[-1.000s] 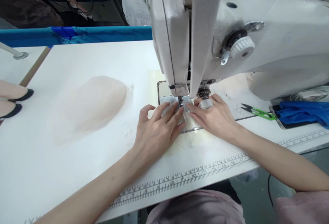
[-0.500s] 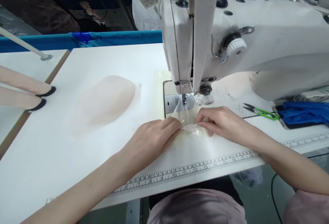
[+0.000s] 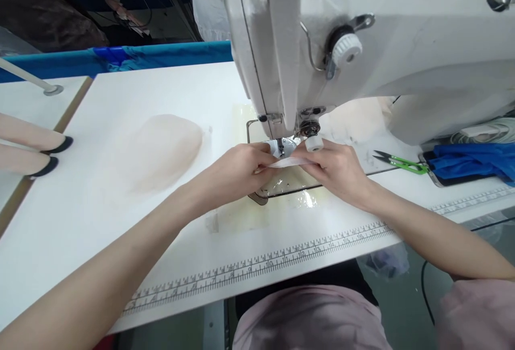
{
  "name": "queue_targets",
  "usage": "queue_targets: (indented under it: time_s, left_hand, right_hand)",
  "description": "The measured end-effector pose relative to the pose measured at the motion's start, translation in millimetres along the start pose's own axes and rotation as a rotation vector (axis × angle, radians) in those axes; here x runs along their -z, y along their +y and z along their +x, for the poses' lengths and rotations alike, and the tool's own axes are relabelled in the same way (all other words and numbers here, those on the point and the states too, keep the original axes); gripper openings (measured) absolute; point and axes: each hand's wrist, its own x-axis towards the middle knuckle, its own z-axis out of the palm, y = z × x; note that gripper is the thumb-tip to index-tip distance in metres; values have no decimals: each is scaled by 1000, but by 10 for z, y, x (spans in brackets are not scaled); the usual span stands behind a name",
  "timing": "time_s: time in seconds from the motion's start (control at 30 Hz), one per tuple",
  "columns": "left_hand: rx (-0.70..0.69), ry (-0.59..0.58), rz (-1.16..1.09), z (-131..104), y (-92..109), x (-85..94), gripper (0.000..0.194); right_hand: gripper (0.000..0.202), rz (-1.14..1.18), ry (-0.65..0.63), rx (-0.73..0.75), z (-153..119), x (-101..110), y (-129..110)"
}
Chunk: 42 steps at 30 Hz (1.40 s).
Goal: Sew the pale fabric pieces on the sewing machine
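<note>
A thin white fabric strip (image 3: pixel 290 162) is stretched between my two hands, just in front of the presser foot (image 3: pixel 281 147) of a white sewing machine (image 3: pixel 386 44). My left hand (image 3: pixel 241 174) pinches the strip's left end, fingers pressed together. On the other side my right hand (image 3: pixel 336 170) grips its right end, with the fingertips close to the needle area. Parts of the fingertips are hidden behind the strip and the machine. Below the hands lies a shiny clear sheet (image 3: pixel 298 200) over the machine bed.
Green scissors (image 3: pixel 402 163) lie to the right beside a blue cloth (image 3: pixel 475 161). A sheer beige piece (image 3: pixel 173 146) lies on the white table (image 3: pixel 132 243). Two beige tubular forms with black ends (image 3: pixel 32 141) stand at the left. A printed ruler (image 3: pixel 249 269) follows the front edge.
Both hands have moved up toward the needle area and raised the strip, which is now drawn out flat between them. The camera view has shifted a little.
</note>
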Motion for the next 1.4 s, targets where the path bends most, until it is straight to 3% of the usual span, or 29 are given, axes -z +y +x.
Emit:
queue_targets:
  time_s: [0.17, 0.27, 0.43, 0.5, 0.57, 0.73, 1.13, 1.4]
  left_hand:
    - [-2, -23, -134, -64, -17, 27, 36]
    - [-65, 15, -100, -145, -12, -63, 39]
    - [-392, 318, 491, -304, 30, -341, 19]
    - [-456, 398, 701, -365, 73, -418, 17]
    - [-443, 402, 799, -416, 116, -455, 23]
    - [-377, 315, 764, -480, 145, -457, 30]
    - [-354, 358, 678, -352, 13, -446, 30]
    - [-302, 364, 604, -262, -76, -418, 35]
  right_hand:
    - [22, 16, -80, -51, 24, 20, -40]
    - [23, 13, -98, 12, -10, 39, -69]
    - [21, -143, -76, 293, -74, 59, -92]
    - [22, -181, -63, 362, -79, 63, -100]
    - [23, -183, -71, 385, -75, 67, -108]
    - [22, -161, -71, 374, -65, 69, -121]
    - [21, -231, -12, 354, -34, -35, -46]
    - [22, -262, -47, 299, 45, -123, 59]
